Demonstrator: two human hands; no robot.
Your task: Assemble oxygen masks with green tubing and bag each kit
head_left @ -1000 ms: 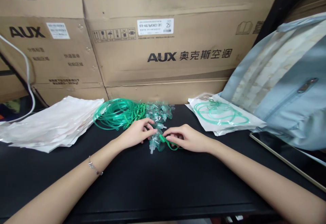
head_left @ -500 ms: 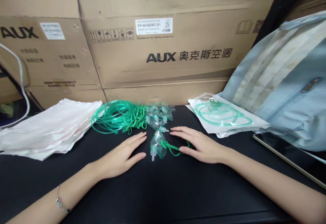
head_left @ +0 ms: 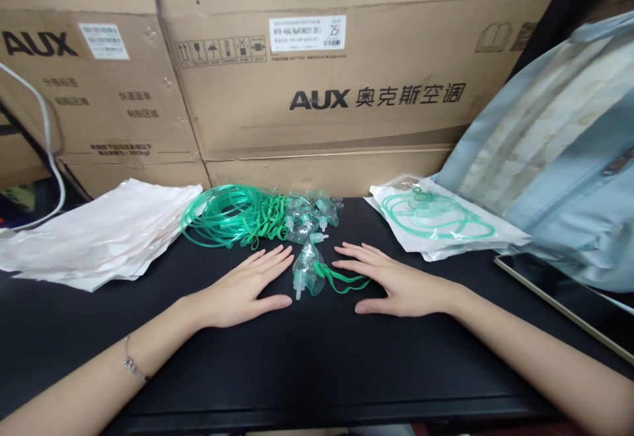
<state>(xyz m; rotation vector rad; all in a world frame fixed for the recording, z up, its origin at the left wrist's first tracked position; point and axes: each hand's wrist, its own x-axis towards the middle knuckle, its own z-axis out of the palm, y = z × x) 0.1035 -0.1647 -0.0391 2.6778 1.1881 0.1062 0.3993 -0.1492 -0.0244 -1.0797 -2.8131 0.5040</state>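
Note:
A clear plastic mask (head_left: pixel 308 272) with a green elastic strap (head_left: pixel 343 282) lies on the black table (head_left: pixel 307 363) between my hands. My left hand (head_left: pixel 252 284) rests flat and open just left of the mask, fingers stretched out. My right hand (head_left: pixel 391 281) lies flat and open just right of it, beside the strap's loop. Neither hand holds anything. Behind the mask is a pile of clear masks (head_left: pixel 310 215) and a coil of green tubing (head_left: pixel 228 215).
A stack of clear plastic bags (head_left: pixel 99 234) lies at the left. Sealed packs with green tubing (head_left: pixel 436 221) lie at the right, next to a light-blue bag (head_left: pixel 569 158) and a tablet (head_left: pixel 564 300). Cardboard boxes (head_left: pixel 337 79) wall off the back.
Both hands let go of the mask and strap, drew apart, and now lie flat on the table either side of it. The view tilted slightly.

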